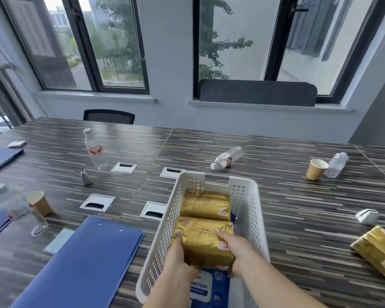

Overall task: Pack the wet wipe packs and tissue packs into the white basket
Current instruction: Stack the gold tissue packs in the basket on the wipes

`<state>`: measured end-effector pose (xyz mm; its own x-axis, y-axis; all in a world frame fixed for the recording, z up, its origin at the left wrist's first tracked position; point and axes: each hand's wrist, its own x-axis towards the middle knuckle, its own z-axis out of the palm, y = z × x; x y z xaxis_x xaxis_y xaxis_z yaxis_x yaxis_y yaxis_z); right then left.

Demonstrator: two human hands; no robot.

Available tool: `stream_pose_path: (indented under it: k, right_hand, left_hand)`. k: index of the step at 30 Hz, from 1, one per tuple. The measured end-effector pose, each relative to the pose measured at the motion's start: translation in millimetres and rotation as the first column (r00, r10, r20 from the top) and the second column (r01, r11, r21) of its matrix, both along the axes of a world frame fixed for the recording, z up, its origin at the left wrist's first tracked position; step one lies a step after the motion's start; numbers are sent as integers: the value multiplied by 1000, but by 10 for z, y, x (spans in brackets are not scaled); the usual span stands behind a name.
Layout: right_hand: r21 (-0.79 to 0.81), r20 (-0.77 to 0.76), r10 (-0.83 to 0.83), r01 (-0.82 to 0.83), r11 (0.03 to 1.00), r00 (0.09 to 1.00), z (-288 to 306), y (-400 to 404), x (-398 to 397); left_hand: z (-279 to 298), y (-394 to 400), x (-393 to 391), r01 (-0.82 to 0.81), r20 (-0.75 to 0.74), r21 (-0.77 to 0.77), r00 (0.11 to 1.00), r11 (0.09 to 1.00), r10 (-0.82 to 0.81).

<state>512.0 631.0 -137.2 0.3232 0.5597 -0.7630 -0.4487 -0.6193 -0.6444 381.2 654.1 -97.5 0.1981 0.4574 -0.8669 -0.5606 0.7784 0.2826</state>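
A white perforated basket (249,210) stands on the striped table in front of me. Inside it, a gold tissue pack (206,204) lies at the far end. A second gold tissue pack (203,240) sits nearer, and both my hands grip it: my left hand (176,254) on its left side, my right hand (233,245) on its right side. Under it, at the basket's near end, lies a blue wet wipe pack (209,287). Another gold tissue pack (380,250) rests on the table at the far right.
A blue folder (85,263) lies left of the basket. Water bottles (227,157) and paper cups (316,168) are scattered over the table. Cable hatches (152,210) sit just left of the basket. A small white holder (367,215) is at right.
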Motion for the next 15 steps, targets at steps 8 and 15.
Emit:
stream_pose_path:
  k: [8, 15]
  right_hand:
    - [29, -27, -32, 32, 999, 999, -282, 224, -9]
    - [20, -13, -7, 8, 1000, 1000, -365, 293, 6]
  left_hand:
    - [-189, 244, 85, -7, -91, -7, 996, 1000, 7]
    - [-301, 338, 98, -6, -129, -43, 992, 999, 0]
